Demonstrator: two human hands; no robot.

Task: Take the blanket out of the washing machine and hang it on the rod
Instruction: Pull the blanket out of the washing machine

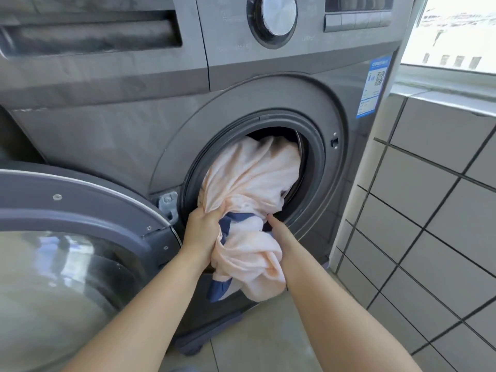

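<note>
A pale peach blanket (252, 178) with dark blue trim bulges out of the round opening of a grey front-loading washing machine (107, 124). Part of it is still inside the drum and a bunch hangs down below the opening. My left hand (202, 229) is clenched on a gathered fold at the blanket's left side. My right hand (279, 232) grips the blanket from the right, its fingers partly buried in the cloth. No rod is in view.
The machine's round glass door (67, 253) stands swung open at the lower left, close to my left forearm. A grey tiled wall (429, 210) rises on the right under a bright window (456, 30). Beige floor tiles (257, 342) lie below.
</note>
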